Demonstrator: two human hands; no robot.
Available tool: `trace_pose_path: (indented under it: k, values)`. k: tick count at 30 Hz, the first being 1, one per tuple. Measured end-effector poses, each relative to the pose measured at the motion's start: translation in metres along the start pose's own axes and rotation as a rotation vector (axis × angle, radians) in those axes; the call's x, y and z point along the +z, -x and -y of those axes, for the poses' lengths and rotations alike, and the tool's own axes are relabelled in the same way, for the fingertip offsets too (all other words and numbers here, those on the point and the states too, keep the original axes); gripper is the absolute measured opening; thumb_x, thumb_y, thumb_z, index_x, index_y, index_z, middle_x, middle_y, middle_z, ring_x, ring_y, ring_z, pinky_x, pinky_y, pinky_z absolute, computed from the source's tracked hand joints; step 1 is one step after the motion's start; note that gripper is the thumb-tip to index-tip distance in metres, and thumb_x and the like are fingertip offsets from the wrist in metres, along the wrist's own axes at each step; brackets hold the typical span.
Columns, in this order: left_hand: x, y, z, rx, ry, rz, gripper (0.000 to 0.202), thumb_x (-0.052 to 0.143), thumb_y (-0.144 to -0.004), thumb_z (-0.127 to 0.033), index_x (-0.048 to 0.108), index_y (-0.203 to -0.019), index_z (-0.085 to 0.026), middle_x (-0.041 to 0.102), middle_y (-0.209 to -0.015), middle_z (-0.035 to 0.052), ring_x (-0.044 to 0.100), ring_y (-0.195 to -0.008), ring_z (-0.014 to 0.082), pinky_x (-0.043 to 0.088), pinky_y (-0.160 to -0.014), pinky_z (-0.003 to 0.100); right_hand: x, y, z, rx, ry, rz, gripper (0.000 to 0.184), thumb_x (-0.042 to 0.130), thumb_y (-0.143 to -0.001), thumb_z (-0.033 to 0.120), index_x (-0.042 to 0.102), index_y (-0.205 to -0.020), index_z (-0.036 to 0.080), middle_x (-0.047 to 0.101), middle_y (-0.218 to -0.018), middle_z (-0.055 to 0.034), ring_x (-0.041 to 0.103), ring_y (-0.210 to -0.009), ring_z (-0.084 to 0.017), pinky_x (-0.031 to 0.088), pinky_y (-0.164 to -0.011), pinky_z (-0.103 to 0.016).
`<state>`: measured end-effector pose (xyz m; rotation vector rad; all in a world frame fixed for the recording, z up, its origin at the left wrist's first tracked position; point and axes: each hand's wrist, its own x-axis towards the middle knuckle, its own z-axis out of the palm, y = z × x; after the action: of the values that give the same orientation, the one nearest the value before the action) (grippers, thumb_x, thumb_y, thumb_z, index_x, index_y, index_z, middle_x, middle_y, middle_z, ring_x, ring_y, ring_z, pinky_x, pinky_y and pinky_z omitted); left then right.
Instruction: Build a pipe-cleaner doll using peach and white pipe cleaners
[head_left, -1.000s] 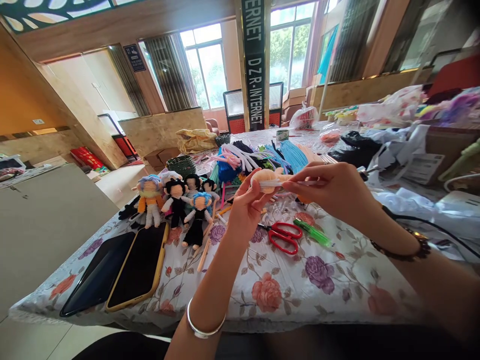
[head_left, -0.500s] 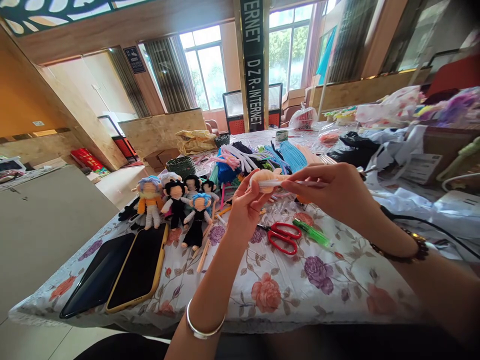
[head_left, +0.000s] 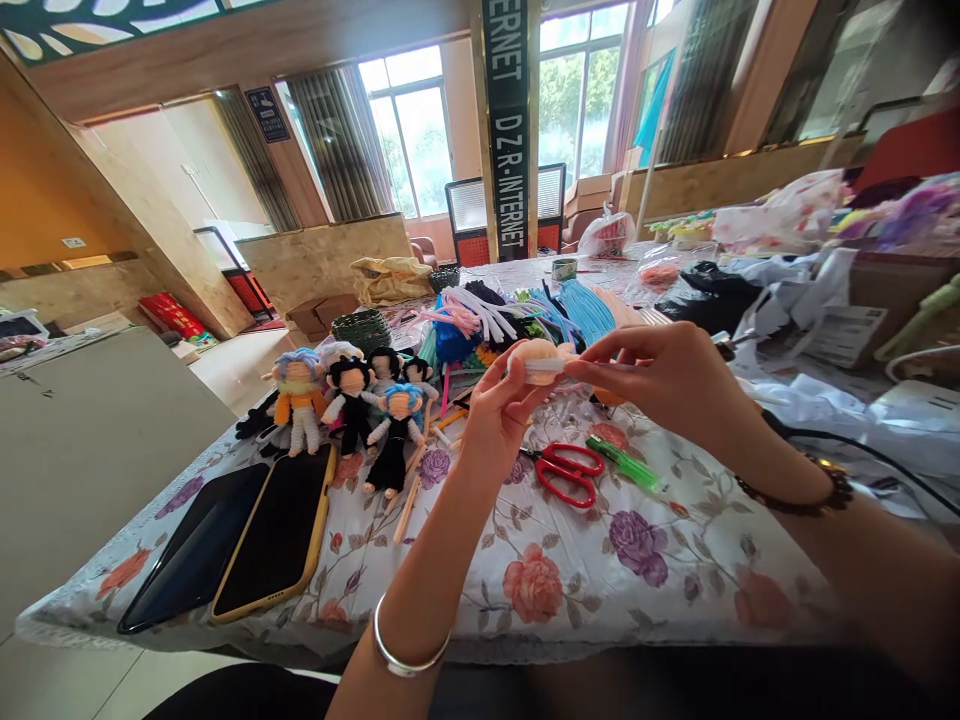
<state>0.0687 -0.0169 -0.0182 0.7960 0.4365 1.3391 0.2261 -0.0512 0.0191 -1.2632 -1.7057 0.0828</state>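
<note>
My left hand (head_left: 491, 410) is closed around a rounded peach doll piece (head_left: 537, 352) that looks wound from pipe cleaner. Along its lower side lies a white pipe cleaner (head_left: 541, 367). My right hand (head_left: 667, 385) pinches at the right end of the piece, thumb and forefinger pressed together on the white strand; the exact grip is partly hidden. Both hands are raised over the table. Beneath them lie red-handled scissors (head_left: 568, 472) and a bright green cutter-like tool (head_left: 624, 464), neither touched.
Several small pipe-cleaner dolls (head_left: 351, 392) sit at the left, behind two phones (head_left: 274, 535). Bundles of coloured pipe cleaners (head_left: 581, 310) lie beyond my hands, near a dark woven basket (head_left: 361, 330). A black cable (head_left: 847, 437) and white bags (head_left: 806, 405) are at the right.
The peach piece has turned slightly in my left hand. The white strand's tail, which showed past my right fingers before, is now mostly hidden. My right hand stays close to the same place.
</note>
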Motion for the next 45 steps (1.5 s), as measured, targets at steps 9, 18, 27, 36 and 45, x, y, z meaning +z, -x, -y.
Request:
trace_pose_path:
  k: [9, 18, 27, 36, 45]
  values:
    - [-0.0002, -0.0012, 0.0022, -0.034, 0.019, 0.004, 0.017, 0.062, -0.082, -0.022, 0.070, -0.088, -0.008, 0.072, -0.089, 0.0090, 0.069, -0.092, 0.0213, 0.051, -0.096, 0.036, -0.0034, -0.0011, -0.0023, 0.117, -0.044, 0.123, 0.032, 0.071, -0.067, 0.052, 0.074, -0.066, 0.020, 0.053, -0.043, 0.0022, 0.039, -0.040, -0.007, 0.027, -0.036, -0.022]
    - [-0.0002, -0.0032, 0.0023, -0.066, 0.040, -0.034, 0.015, 0.060, -0.083, -0.020, 0.069, -0.082, -0.008, 0.072, -0.084, 0.0070, 0.070, -0.081, 0.0170, 0.054, -0.091, 0.034, -0.0036, -0.0026, -0.0034, 0.163, -0.065, 0.199, 0.027, 0.068, -0.071, 0.044, 0.075, -0.067, 0.019, 0.051, -0.041, 0.0021, 0.037, -0.040, -0.007, 0.024, -0.036, -0.021]
    - [0.0001, -0.0023, 0.0012, -0.051, 0.069, 0.010, 0.016, 0.056, -0.085, -0.017, 0.070, -0.082, -0.008, 0.072, -0.085, 0.0069, 0.070, -0.076, 0.0140, 0.055, -0.088, 0.030, -0.0013, 0.0004, 0.0013, 0.181, -0.013, 0.157, 0.028, 0.067, -0.072, 0.045, 0.074, -0.071, 0.018, 0.055, -0.047, 0.0005, 0.040, -0.045, -0.008, 0.028, -0.042, -0.024]
    - [0.0011, -0.0023, 0.0002, -0.070, 0.077, -0.028, 0.016, 0.055, -0.085, -0.015, 0.069, -0.083, -0.007, 0.072, -0.084, 0.0078, 0.070, -0.080, 0.0165, 0.053, -0.092, 0.034, -0.0017, 0.0003, 0.0020, 0.148, 0.007, 0.147, 0.025, 0.067, -0.073, 0.043, 0.074, -0.071, 0.019, 0.058, -0.050, 0.0005, 0.042, -0.046, -0.008, 0.031, -0.043, -0.024]
    - [0.0011, -0.0038, 0.0023, -0.078, 0.102, -0.017, 0.021, 0.051, -0.088, -0.014, 0.069, -0.080, -0.006, 0.072, -0.082, 0.0082, 0.070, -0.076, 0.0148, 0.056, -0.087, 0.030, -0.0045, -0.0026, -0.0030, 0.184, -0.093, 0.204, 0.027, 0.070, -0.069, 0.046, 0.073, -0.072, 0.019, 0.062, -0.056, -0.0006, 0.048, -0.047, -0.009, 0.032, -0.042, -0.023]
